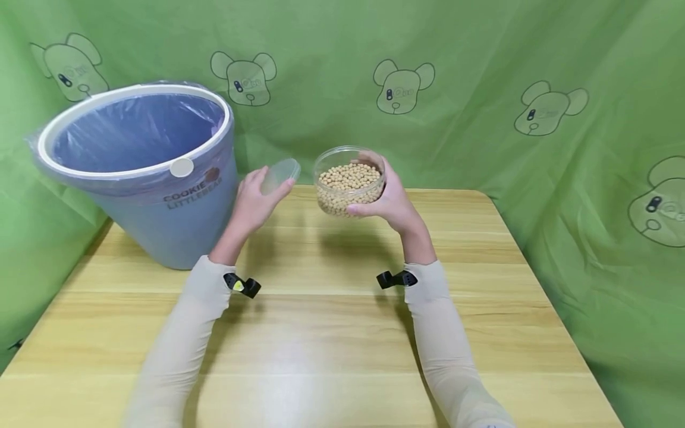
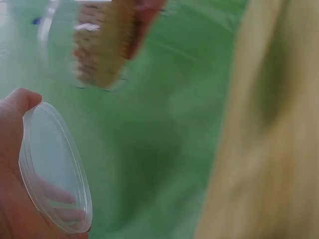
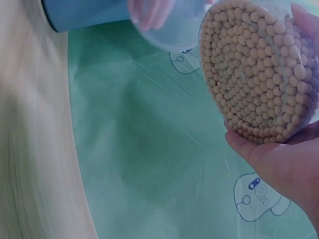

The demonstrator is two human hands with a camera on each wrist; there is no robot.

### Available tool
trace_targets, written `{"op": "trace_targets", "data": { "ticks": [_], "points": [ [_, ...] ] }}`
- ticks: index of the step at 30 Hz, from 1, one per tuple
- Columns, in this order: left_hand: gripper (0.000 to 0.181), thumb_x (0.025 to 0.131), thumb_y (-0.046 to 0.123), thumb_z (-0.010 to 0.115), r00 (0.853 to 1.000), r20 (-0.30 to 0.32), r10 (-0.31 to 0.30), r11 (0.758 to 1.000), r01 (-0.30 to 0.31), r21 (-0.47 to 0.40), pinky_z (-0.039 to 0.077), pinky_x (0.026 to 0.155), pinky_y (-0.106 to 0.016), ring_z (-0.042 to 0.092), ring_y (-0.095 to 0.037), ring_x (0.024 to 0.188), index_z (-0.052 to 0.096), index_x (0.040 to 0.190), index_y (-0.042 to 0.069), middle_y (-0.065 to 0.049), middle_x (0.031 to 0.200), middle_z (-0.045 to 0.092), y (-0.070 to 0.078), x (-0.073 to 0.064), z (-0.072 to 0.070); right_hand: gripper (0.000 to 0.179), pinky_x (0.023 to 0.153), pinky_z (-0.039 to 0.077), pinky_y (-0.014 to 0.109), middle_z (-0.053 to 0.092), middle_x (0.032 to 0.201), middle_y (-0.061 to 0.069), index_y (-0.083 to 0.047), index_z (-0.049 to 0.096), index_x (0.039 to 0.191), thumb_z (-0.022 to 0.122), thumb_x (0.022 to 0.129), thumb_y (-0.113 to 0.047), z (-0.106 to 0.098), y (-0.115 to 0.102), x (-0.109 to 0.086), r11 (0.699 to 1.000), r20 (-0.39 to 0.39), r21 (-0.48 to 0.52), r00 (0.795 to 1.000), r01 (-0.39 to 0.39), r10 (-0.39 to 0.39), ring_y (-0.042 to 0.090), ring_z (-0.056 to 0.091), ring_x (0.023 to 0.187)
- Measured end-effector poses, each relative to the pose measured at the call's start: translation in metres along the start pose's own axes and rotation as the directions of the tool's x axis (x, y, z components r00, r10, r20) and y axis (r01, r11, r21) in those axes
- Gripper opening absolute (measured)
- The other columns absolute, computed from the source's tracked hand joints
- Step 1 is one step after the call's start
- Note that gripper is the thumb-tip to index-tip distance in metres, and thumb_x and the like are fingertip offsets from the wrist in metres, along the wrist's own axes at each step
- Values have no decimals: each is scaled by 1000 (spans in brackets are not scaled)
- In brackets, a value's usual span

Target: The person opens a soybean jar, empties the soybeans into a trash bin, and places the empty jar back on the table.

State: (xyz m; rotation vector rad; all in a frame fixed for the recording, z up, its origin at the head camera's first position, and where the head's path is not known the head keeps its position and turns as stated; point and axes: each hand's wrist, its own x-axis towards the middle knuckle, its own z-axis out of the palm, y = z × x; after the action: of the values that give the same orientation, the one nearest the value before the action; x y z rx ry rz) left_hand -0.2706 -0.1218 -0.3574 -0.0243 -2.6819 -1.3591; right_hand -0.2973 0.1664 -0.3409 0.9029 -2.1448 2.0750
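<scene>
My right hand (image 1: pixel 395 199) grips a clear round plastic tub (image 1: pixel 342 199) from its right side, thumb in front, and holds it above the table. Pale round beans (image 1: pixel 350 177) fill much of the tub, whose top is uncovered. Through the tub's base the beans (image 3: pixel 254 74) show in the right wrist view. My left hand (image 1: pixel 254 199) pinches a clear round lid (image 1: pixel 282 173) by its edge, tilted, a little left of the tub and apart from it. In the left wrist view the lid (image 2: pixel 57 164) lies between thumb and fingers.
A large blue bin (image 1: pixel 176 220) with a white rim and a clear plastic liner stands at the left of the wooden table (image 1: pixel 321 333), close beside my left hand. Green cloth (image 1: pixel 332 71) with printed bear heads hangs behind and along the sides.
</scene>
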Motion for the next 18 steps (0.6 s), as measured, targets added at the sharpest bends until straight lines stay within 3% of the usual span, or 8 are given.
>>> {"op": "trace_targets", "data": {
  "ticks": [4, 8, 18],
  "points": [
    [110, 86, 76, 56, 996, 85, 23, 989, -36, 147, 25, 119, -68, 21, -41, 154, 21, 161, 3, -21, 167, 21, -15, 6, 11, 106, 112, 47, 34, 47, 148, 20, -1, 36, 150, 84, 57, 12, -5, -2, 0, 1000, -13, 29, 1000, -7, 7, 28, 53, 130],
    [118, 84, 78, 57, 983, 182, 40, 965, -85, 248, 26, 118, -70, 16, -43, 154, 14, 162, 2, -24, 168, 16, -32, 7, 24, 106, 111, 48, 35, 47, 148, 19, -1, 35, 151, 83, 58, 12, -6, -1, 1, 999, -24, 33, 1000, -18, 19, 29, 53, 129],
    [123, 82, 69, 70, 938, 345, 27, 919, -159, 360, 23, 120, -68, 12, -46, 153, 7, 162, -2, -29, 166, 9, -64, -4, 49, 105, 109, 50, 34, 45, 149, 22, 1, 33, 152, 82, 60, 12, -7, 10, 2, 997, -23, 57, 998, -57, 58, 30, 53, 129]
  ]
}}
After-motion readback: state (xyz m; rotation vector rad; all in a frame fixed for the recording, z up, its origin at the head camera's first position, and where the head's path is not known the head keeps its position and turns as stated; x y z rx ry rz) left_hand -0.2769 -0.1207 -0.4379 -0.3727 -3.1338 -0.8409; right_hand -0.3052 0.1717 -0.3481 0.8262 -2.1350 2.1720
